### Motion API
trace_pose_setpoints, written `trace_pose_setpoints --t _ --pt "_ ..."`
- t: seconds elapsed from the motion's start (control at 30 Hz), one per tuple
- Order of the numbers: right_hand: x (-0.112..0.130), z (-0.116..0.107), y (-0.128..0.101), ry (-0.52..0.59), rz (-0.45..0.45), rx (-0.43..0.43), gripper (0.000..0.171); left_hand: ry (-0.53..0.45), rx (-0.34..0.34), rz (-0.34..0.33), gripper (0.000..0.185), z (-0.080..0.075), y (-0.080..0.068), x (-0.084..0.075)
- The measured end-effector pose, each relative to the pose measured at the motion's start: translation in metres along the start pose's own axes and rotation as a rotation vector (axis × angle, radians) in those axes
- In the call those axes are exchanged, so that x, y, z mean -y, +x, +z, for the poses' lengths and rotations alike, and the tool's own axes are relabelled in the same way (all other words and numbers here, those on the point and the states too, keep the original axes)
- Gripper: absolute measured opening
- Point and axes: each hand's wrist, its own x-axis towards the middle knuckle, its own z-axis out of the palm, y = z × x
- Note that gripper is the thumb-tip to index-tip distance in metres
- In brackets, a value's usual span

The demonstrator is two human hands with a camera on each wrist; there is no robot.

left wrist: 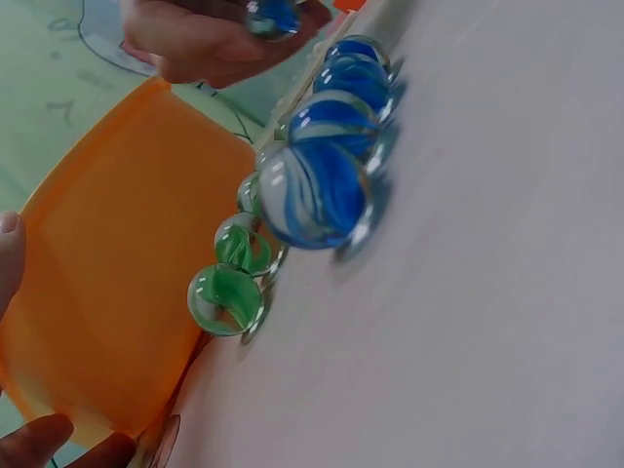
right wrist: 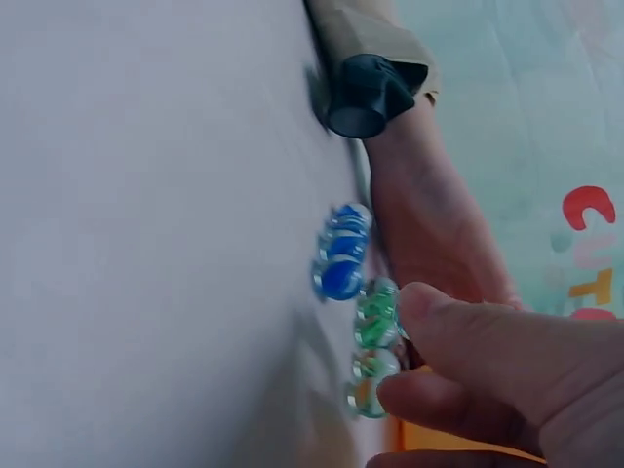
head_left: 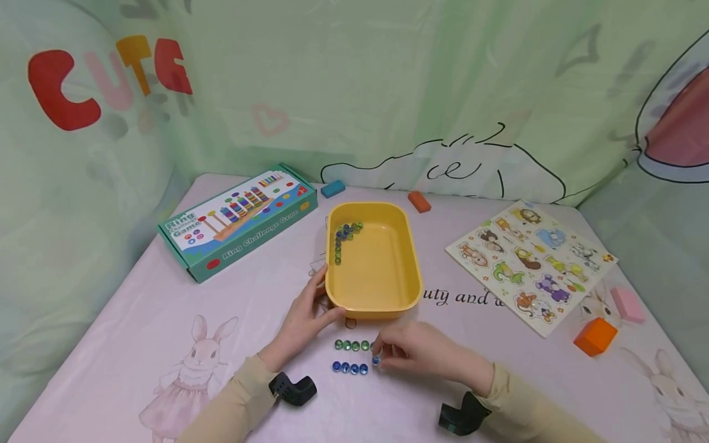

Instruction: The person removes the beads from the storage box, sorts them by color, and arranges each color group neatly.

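Note:
A yellow tray [head_left: 407,258] sits mid-table with several blue and green marbles [head_left: 344,237] in its far left corner. My left hand [head_left: 324,298] grips the tray's near left corner, thumb on the front wall. In front of the tray lie a row of green marbles [head_left: 351,345] and a row of blue marbles [head_left: 349,367]. My right hand [head_left: 379,357] pinches a blue marble [head_left: 376,360] at the right end of the blue row. The left wrist view shows the blue row [left wrist: 322,185], the green row [left wrist: 229,292] and the tray wall [left wrist: 107,292] close up.
A teal ring-game box [head_left: 238,218] lies left of the tray. Behind it are a blue block [head_left: 332,188] and an orange block [head_left: 419,201]. On the right lie an animal puzzle board [head_left: 530,261], a pink block [head_left: 628,304] and an orange cube [head_left: 595,336].

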Motion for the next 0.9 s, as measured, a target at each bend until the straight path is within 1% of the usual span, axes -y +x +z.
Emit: trace_pose_setpoints --t 0.2,0.33,0.63,0.9 --pt "0.001 0.012 -0.001 0.009 0.085 0.047 0.007 -0.001 0.001 -0.011 0.085 0.000 0.000 -0.001" --pt "0.003 0.016 -0.001 0.004 0.120 0.046 0.008 -0.005 0.002 -0.014 0.085 0.000 0.000 -0.001" --pt "0.007 0.018 -0.001 -0.059 0.112 0.029 0.010 -0.007 -0.001 -0.004 0.085 0.000 0.000 -0.001" --pt "0.008 0.019 -0.002 -0.066 0.115 0.030 0.013 -0.006 0.002 0.000 0.085 0.000 0.000 0.000"
